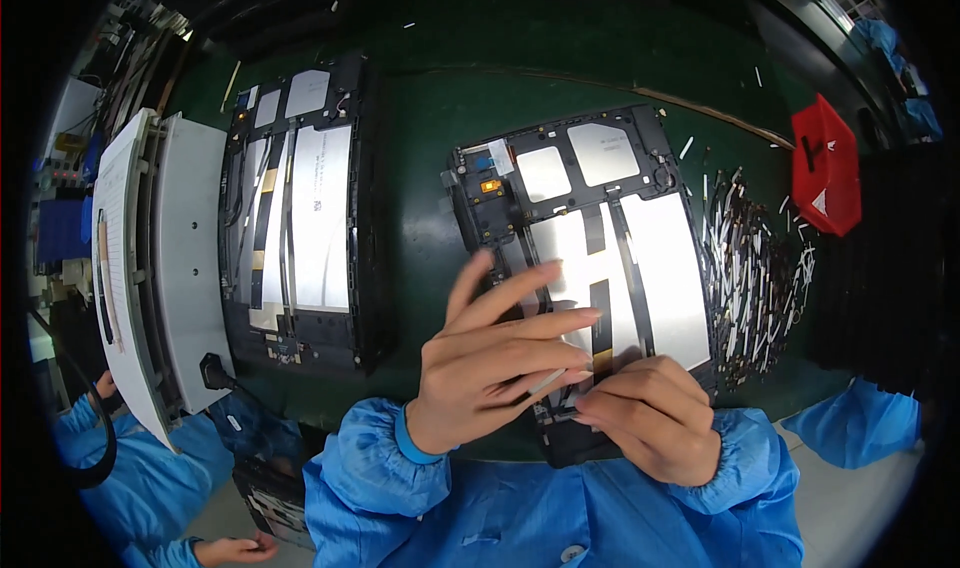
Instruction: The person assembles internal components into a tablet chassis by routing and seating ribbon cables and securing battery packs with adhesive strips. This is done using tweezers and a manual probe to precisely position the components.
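Observation:
An opened tablet-like device (668, 268), with silver battery panels and a black frame, lies tilted in front of me. My left hand (490, 368) is over its lower left part, upper fingers spread. A thin pale strip (545, 381) shows between the thumb and a finger of that hand. Curled at the device's lower edge, my right hand (655, 418) pinches with thumb and forefinger by a dark connector area. Whatever sits in that pinch is too small to make out. An orange-gold square part (490, 186) shows at the device's upper left.
A second opened device (322, 218) lies to the left, beside a grey metal box (190, 258) with papers on it. Many loose white and dark strips (755, 288) are heaped at right, below a red bin (826, 168). Another person's hand (235, 550) shows at lower left.

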`<state>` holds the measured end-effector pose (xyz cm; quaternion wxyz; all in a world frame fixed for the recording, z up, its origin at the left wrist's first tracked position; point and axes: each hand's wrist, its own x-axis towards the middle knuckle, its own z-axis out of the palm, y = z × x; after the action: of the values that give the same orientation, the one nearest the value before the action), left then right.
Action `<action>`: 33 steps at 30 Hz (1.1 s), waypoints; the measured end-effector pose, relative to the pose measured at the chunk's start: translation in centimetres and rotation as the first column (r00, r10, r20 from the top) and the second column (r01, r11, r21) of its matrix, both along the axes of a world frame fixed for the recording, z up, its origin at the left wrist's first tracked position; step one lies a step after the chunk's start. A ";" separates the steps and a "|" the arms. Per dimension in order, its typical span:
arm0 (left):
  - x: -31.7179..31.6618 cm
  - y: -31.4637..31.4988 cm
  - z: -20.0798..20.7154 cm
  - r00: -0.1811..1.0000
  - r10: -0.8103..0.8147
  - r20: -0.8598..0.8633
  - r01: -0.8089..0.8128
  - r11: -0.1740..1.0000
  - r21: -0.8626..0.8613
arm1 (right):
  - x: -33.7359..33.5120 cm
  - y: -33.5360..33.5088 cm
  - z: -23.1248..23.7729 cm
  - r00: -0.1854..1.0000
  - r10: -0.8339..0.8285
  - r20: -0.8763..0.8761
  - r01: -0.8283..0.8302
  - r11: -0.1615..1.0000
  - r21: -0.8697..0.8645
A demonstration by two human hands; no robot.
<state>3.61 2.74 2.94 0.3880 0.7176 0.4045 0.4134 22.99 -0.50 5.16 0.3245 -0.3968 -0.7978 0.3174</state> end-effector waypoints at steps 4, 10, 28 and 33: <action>0.0 0.2 -0.5 0.998 0.049 -0.035 -0.048 0.998 0.028 | 0.0 -0.3 -0.1 0.995 -0.030 0.091 0.023 0.996 0.081; 0.2 0.2 -1.3 0.998 0.065 -0.013 -0.065 0.998 -0.023 | 0.1 -0.4 -0.6 0.984 0.007 0.178 -0.029 0.992 0.125; 1.2 2.6 -0.6 0.981 0.098 -0.165 -0.082 0.992 0.097 | 0.1 -0.4 -0.2 0.963 0.062 0.262 -0.105 0.983 0.151; 1.0 2.6 -0.6 0.979 0.108 -0.171 -0.108 0.994 0.010 | 0.0 -0.4 -0.3 0.964 0.052 0.259 -0.095 0.983 0.156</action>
<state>4.64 5.37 2.29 0.3285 0.7276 0.4745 0.3708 22.98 -0.87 4.82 0.2397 -0.3755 -0.8709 0.2077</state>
